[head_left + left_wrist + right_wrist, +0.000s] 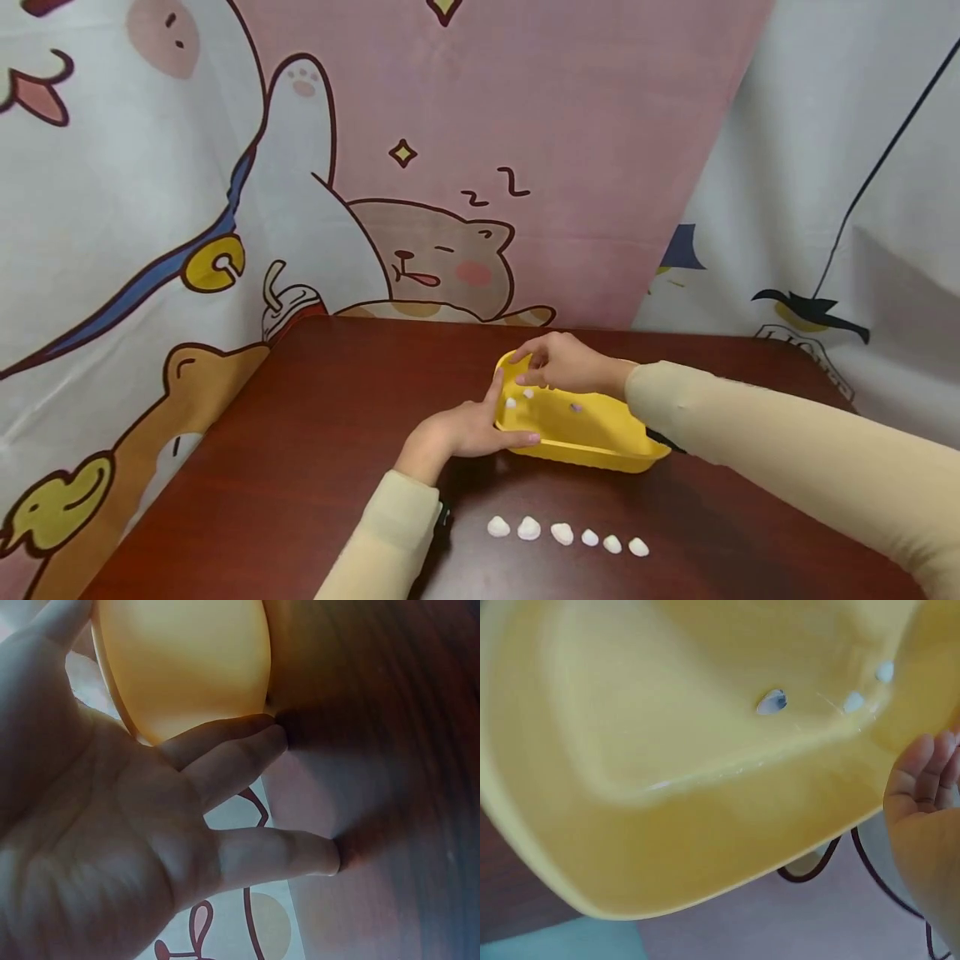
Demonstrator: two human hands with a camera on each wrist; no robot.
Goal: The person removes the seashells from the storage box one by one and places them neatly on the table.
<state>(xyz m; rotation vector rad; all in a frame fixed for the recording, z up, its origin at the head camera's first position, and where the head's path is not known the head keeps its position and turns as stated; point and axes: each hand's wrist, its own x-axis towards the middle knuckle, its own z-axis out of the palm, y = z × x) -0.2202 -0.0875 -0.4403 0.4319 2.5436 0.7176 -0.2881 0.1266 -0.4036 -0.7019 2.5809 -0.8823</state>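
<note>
A yellow tray [577, 454] stands on the table. My left hand [468, 427] is at its left end, thumb along the near rim and index finger at the left rim. Its other fingers [240, 761] stretch straight beside the outer wall in the left wrist view. Over the tray's far left corner, my right hand [566, 363] has its fingers bent down inside; I cannot tell whether they pinch anything. Two small white shells [853, 701] lie on the tray floor near that hand. A purplish-white shell [772, 702] lies farther along the floor.
In front of the tray, several white shells [562, 533] form a row on the dark red-brown table [315, 467]. Behind the table's far edge hangs a cartoon-printed cloth [585, 167]. The right sleeve [780, 433] crosses above the tray's right end.
</note>
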